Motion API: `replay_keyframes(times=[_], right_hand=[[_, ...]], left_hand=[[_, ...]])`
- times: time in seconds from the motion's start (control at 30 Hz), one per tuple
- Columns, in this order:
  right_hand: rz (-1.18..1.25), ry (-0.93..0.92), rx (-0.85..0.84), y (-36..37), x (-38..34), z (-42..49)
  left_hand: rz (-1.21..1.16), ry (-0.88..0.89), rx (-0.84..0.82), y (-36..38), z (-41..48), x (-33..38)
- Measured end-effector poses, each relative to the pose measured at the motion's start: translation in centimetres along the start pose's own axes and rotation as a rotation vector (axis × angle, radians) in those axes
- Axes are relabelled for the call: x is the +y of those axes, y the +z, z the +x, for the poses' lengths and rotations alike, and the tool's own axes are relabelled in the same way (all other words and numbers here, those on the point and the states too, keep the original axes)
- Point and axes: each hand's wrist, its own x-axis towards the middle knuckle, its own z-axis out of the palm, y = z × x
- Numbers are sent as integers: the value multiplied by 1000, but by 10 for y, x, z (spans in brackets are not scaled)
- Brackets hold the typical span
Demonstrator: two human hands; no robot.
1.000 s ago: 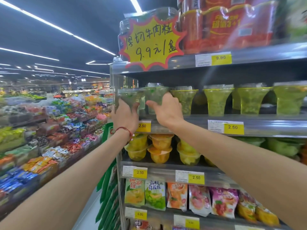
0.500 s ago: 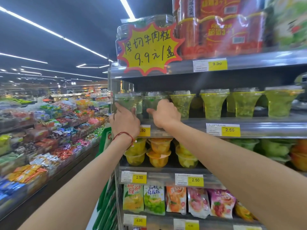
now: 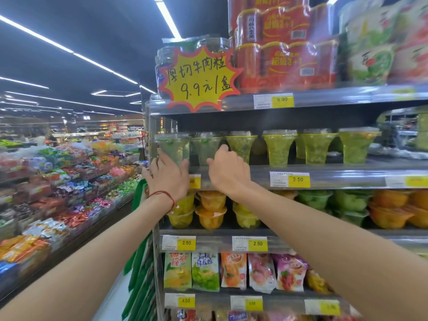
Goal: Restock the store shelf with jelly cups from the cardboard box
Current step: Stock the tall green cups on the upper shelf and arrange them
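Noted left grip (image 3: pixel 168 179) raised to the 2.50 shelf (image 3: pixel 335 177), fingers straight and spread, released. Index finger laid against the left side of the leftmost jelly cup (image 3: pixel 171 148), thumb out to the right of that cup's base, base between the two. Saw red string bracelet (image 3: pixel 162 195) on that wrist.

Noted right grip (image 3: pixel 228 172) just beside it, in front of the base of the second jelly cup (image 3: pixel 205 147), back of hand to camera, fingers bent and mostly hidden. Cannot tell whether grasping that cup or only touching it.

Found both cups upright at the shelf's left end, clear with pale green fill, heading a row of yellow-green jelly cups (image 3: pixel 279 147) along the same shelf front.

Logged yellow starburst price sign (image 3: pixel 199 77) on the shelf above, stacked yellow and orange fruit cups (image 3: pixel 210 212) on the shelf below.
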Motion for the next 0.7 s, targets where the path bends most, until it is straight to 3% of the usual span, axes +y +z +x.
replay_keyframes(times=[0.13, 0.33, 0.43, 0.7], right_hand=[[-1, -79, 32, -3, 2, -30], [218, -131, 43, 14, 20, -88], [281, -100, -16, 34, 34, -127], [477, 30, -274, 85, 63, -235]], left_hand=[[-125, 81, 49, 11, -31, 5], [-363, 295, 130, 26, -93, -9], [-403, 349, 48, 37, -131, -25], [-403, 252, -244, 64, -242, -78]])
